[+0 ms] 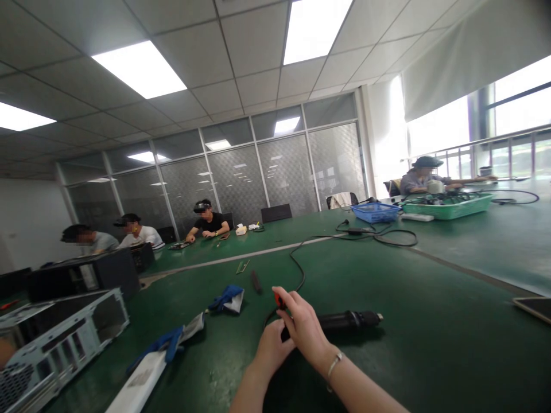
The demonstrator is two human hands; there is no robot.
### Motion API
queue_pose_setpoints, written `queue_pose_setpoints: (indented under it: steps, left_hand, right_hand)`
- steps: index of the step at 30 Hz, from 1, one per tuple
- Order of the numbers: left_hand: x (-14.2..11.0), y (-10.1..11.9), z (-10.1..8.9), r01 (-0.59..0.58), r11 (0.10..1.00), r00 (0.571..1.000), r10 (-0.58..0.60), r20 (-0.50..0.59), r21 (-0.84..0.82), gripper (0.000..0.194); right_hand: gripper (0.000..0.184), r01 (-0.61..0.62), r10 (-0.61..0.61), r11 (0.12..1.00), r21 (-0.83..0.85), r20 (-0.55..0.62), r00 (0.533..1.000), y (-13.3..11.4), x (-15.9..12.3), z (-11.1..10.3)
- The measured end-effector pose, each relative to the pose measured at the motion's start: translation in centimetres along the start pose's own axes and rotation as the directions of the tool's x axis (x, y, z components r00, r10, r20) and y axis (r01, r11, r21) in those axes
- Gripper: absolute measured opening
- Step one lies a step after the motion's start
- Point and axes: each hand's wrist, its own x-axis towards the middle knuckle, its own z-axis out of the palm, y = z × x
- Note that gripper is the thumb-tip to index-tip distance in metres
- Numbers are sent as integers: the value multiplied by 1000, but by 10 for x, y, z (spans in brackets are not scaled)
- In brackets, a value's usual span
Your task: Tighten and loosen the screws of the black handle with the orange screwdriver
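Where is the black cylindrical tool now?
In the head view, the black tool is below and right of centre, over the green table, its left end by the left hand, partly behind the right hand.

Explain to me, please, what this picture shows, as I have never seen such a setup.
There is no machine here: the picture comes from one camera worn on a person's head, looking forward and down at a green table. The bare left hand seems to hold one end of a black cylindrical tool. The right hand seems to pinch a red-orange piece too small to identify. To the left lie what look like blue-and-grey gloves, a white bar and an open metal frame. Other people sit farther back.
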Motion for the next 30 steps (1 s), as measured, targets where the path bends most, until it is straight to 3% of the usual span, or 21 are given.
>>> queue_pose_setpoints:
  steps: [6, 12, 17, 23, 30]
  left_hand:
    - [-1, 5, -2, 1, 1000, 1000, -1, 3, -12, 20]
    - [-1, 4, -1, -13, 1000, 1000, 13, 6, -8, 20]
    - [-2, 4, -1, 21, 999, 1000, -22, 11, 31, 17]
    - [-2, 5, -1, -7, 1000, 1000, 7, 11, -3, 19]
    - [-2, 7, -3, -4, 1000, 1000, 4, 12, 11, 24]
  right_hand:
    - [67, 39, -41, 996, 84, 20, 999, 0, -1, 2]
    - [62, 7, -7, 1000, 4, 18, 1000, 1, -1, 1]
    - [67, 50, -53, 995, 81, 25, 998, -1, -2, 2]
    - [57, 19, -19, 1000, -19, -19, 1000, 0, -2, 1]
    - [63, 47, -45, 997, 58, -25, 999, 1, -2, 2]
